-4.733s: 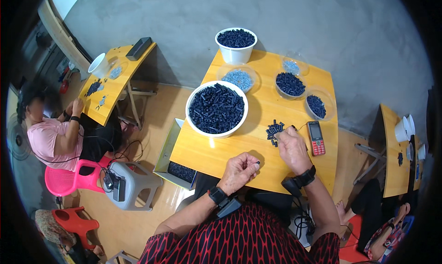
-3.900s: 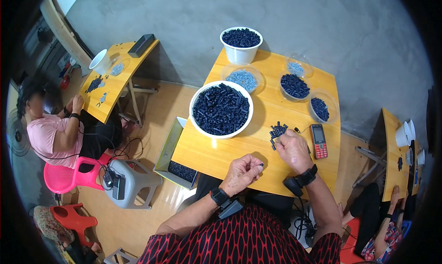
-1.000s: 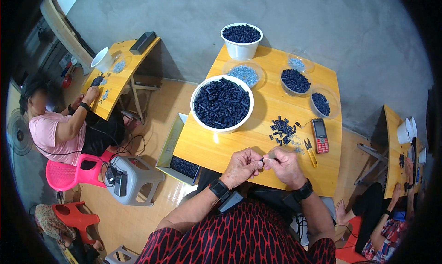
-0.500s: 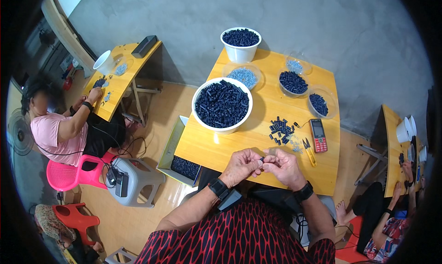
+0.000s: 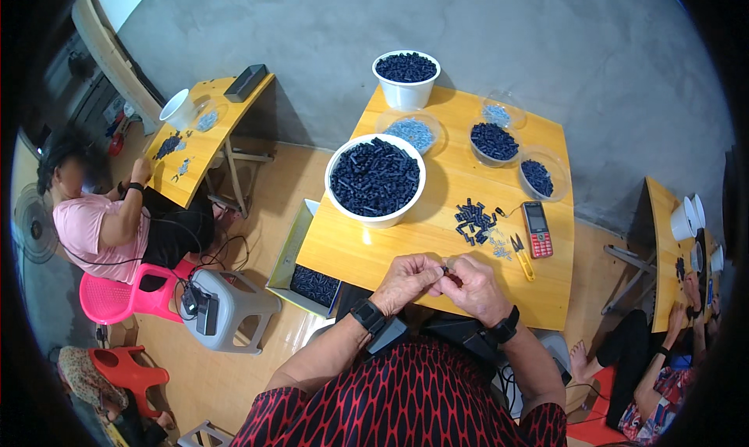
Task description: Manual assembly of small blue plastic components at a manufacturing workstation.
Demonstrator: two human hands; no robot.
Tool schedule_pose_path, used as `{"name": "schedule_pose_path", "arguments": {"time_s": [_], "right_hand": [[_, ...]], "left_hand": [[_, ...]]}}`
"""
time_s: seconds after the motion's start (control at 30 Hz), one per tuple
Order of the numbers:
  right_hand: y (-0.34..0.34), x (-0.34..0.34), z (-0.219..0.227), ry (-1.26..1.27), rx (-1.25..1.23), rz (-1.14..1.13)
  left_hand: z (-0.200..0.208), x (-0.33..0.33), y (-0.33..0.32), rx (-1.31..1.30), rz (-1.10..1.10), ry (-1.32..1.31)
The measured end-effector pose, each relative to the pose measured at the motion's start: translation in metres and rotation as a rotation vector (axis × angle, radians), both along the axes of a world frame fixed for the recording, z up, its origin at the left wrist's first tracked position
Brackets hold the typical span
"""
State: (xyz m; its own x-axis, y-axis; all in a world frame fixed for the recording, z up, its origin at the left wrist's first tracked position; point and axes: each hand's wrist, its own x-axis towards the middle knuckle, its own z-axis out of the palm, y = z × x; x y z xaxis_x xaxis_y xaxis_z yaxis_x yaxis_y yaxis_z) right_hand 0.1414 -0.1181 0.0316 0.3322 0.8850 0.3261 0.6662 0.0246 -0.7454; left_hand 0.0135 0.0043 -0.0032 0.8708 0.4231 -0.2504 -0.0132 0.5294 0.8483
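Observation:
Above the near edge of the wooden table (image 5: pixel 351 248), my left hand (image 5: pixel 406 282) and my right hand (image 5: pixel 473 291) meet, fingers pinched together. Between the fingertips a small dark plastic piece (image 5: pixel 445 271) just shows; most of it is covered. Beyond my right hand lies a loose pile of small dark tubular pieces (image 5: pixel 473 219), with small pale-blue bits (image 5: pixel 500 249) beside it. Yellow-handled snips (image 5: pixel 522 258) and a red and black keypad phone (image 5: pixel 537 228) rest to their right. A big white bucket (image 5: pixel 334 196) full of dark pieces stands past my left hand.
Farther back are another white bucket (image 5: pixel 407 96) and clear tubs of dark and pale-blue pieces, one tub (image 5: pixel 544 172) near the right edge. A box (image 5: pixel 285 252) of dark parts sits left below the table. People work at side tables (image 5: pixel 187 178), left and right.
My right hand has turned, its fingers curling more over the small dark piece. My left hand stays nearly in place. The pile and tubs have not moved on the table.

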Motion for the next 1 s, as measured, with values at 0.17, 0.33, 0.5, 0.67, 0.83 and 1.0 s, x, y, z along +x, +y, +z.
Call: {"name": "schedule_pose_path", "arguments": {"time_s": [0.17,0.33,0.5,0.67,0.83,1.0], "right_hand": [[-0.002,0.001,-0.003,-0.202,0.024,0.075],[-0.001,-0.001,0.000,-0.262,0.023,0.111],[-0.001,0.003,-0.002,-0.302,0.028,0.149],[-0.001,0.003,-0.001,-0.374,0.028,0.205],[0.000,0.005,-0.007,-0.037,0.031,0.152],[0.003,0.036,-0.004,0.197,-0.173,-0.128]], "left_hand": [[0.010,-0.001,0.003,0.097,-0.108,0.178],[0.012,-0.001,-0.002,0.134,-0.074,0.192],[0.008,0.000,-0.003,0.171,-0.063,0.174],[0.009,-0.001,-0.002,0.203,-0.078,0.183],[0.007,0.000,-0.003,0.119,-0.052,0.144],[0.017,-0.005,-0.005,-0.008,0.067,0.139]]}}
